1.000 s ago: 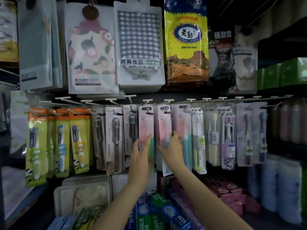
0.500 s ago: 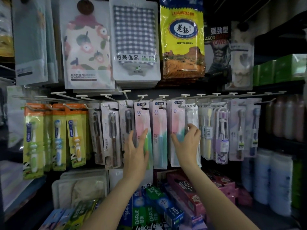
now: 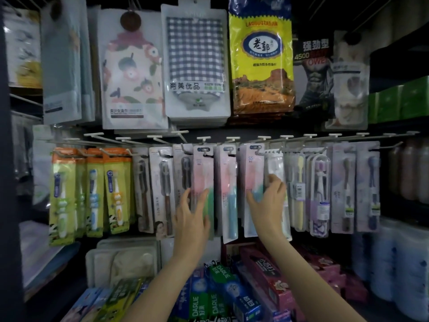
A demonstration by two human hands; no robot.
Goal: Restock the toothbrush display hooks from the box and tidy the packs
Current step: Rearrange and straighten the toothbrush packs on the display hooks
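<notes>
Reaching up from the bottom of the frame, both bare arms end at the row of toothbrush packs hanging mid-frame. The left hand [image 3: 191, 219] has its fingers straight and spread, the fingertips resting flat against the pink-and-green pack [image 3: 204, 180] just left of centre; it grips nothing. The right hand [image 3: 267, 201] sits right of centre with its fingers curled over the edge of the clear-fronted pack [image 3: 275, 168], its thumb lying on the neighbouring pink-and-blue pack [image 3: 250, 182]; it seems to be pinching the clear pack, though motion blur softens the fingertips. Between the two hands hangs a third pastel pack [image 3: 228, 194], touched by neither. All these packs hang from the white display hooks [image 3: 232, 138] running across the middle of the frame. At the left of the row are the orange-topped children's brush packs [image 3: 92, 194], well apart from the hands. Towel packs [image 3: 196, 63] hang in the upper half, and toothpaste boxes [image 3: 216, 296] lie along the bottom centre, below the wrists.
</notes>
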